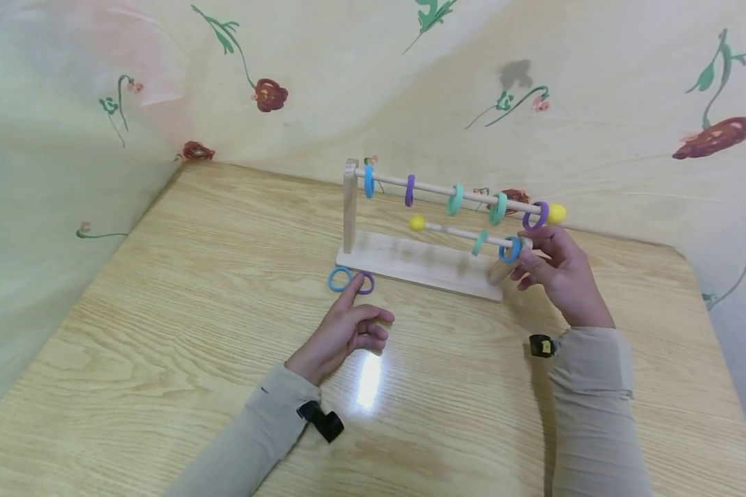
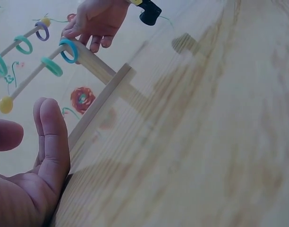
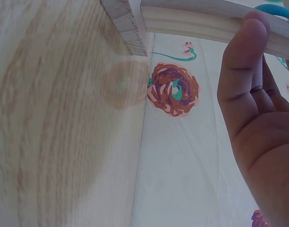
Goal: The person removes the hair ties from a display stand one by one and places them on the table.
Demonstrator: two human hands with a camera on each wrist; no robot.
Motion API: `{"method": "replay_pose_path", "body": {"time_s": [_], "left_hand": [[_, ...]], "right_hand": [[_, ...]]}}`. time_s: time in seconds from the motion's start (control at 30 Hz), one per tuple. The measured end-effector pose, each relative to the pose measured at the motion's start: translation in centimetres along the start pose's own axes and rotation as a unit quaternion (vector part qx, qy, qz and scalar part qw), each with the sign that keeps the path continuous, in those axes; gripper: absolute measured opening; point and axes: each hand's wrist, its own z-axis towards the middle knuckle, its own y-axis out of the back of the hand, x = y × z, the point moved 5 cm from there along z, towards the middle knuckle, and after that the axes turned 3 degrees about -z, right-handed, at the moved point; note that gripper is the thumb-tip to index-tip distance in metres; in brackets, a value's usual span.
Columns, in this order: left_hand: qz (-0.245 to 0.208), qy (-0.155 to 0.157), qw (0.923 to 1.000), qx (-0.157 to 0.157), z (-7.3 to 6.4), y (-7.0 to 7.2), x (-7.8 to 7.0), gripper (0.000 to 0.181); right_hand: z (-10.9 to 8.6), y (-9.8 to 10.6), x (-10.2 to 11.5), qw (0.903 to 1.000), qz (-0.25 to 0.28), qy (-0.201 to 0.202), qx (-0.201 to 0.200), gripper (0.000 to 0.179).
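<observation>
2 hands: left hand [image 1: 342,335] points at rings [image 1: 351,280]; right hand [image 1: 556,270] grips rack [image 1: 423,266].

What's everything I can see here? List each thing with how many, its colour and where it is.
Table: one, light wood, under everything.
Rack: one, pale wood, two rods with yellow end balls, mid-table.
Top-rod rings: five; blue, purple, two teal, purple.
Lower-rod rings: two; teal, and blue at the right end.
Loose rings: two, blue and purple, on the table by the rack's left end.
Cloth: cream with flowers, behind the table.
Left hand: forefinger touching the loose rings.
Right hand: gripping the rack's right post.
</observation>
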Motion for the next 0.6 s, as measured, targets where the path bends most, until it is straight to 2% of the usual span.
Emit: {"method": "replay_pose_path", "body": {"time_s": [0.6], "left_hand": [[0.002, -0.006, 1.0, -0.007, -0.08, -0.03, -0.09, 0.083]], "right_hand": [[0.05, 0.02, -0.09, 1.0, 0.002, -0.003, 0.002, 0.028]]}}
